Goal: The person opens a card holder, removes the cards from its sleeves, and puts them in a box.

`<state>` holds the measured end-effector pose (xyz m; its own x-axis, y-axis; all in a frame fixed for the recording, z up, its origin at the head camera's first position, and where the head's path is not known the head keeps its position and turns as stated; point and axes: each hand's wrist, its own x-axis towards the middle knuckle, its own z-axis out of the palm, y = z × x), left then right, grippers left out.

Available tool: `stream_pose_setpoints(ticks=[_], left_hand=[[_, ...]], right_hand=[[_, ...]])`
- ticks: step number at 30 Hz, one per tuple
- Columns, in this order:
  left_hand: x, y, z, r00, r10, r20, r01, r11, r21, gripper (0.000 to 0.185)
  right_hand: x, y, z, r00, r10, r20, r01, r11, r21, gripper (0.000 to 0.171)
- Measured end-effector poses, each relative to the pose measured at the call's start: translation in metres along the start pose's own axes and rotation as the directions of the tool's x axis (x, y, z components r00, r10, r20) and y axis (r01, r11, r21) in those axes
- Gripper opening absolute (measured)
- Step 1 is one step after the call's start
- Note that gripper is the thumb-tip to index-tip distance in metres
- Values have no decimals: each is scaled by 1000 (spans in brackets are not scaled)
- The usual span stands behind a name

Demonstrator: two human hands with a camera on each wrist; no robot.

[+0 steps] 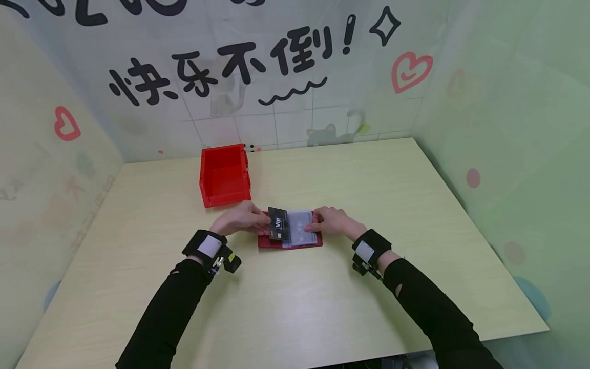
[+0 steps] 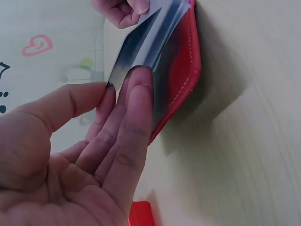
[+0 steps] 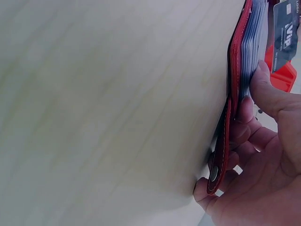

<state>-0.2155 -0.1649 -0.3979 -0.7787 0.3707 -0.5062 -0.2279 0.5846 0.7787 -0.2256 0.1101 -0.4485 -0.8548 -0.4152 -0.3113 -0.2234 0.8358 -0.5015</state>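
A red card holder (image 1: 272, 245) lies open near the middle of the table, its clear plastic sleeves (image 1: 301, 233) showing on the right half. My left hand (image 1: 243, 219) pinches a black VIP card (image 1: 278, 225) by its left edge between thumb and a finger. The card stands tilted over the left half, beside the sleeves. On the other side, my right hand (image 1: 336, 222) grips the holder's right edge. In the right wrist view its thumb presses the stack of sleeves, and other fingers curl by the strap (image 3: 224, 150) with a metal snap.
Behind the left hand stands a red plastic bin (image 1: 225, 174), close to the back of the pale wooden table (image 1: 313, 312). Printed wall panels (image 1: 286, 123) border the table at the back, left and right.
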Motion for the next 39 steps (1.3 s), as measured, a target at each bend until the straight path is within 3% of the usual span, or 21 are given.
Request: stream_pose_setpoints(ticks=[9,18,22,29,34,39], left_hand=[[-10,13,-12,996,15,-83,-18,999,-39,36],[-27,27,-28,981,111,-156,-113,994,-1,35],[-33,31,-38,972,117,-204,-120,993,-5,38],[-41,33,-57,952,104,-289,-119,992,-37,44],[-43,26,-67,936,93,-341,-144,981,-127,49],[-39,18,-71,896,42,-441,-155,962,-224,52]], right_hand=[[1,1,1,1000,2,4,-2,1000,2,37],[2,1,1,1000,-1,8,1,1000,1,38],[4,3,2,1000,-7,9,7,1000,-2,38],[3,3,1,1000,10,12,-10,1000,16,37],[3,3,2,1000,14,15,-14,1000,19,38],[4,3,3,1000,7,11,-7,1000,18,38]])
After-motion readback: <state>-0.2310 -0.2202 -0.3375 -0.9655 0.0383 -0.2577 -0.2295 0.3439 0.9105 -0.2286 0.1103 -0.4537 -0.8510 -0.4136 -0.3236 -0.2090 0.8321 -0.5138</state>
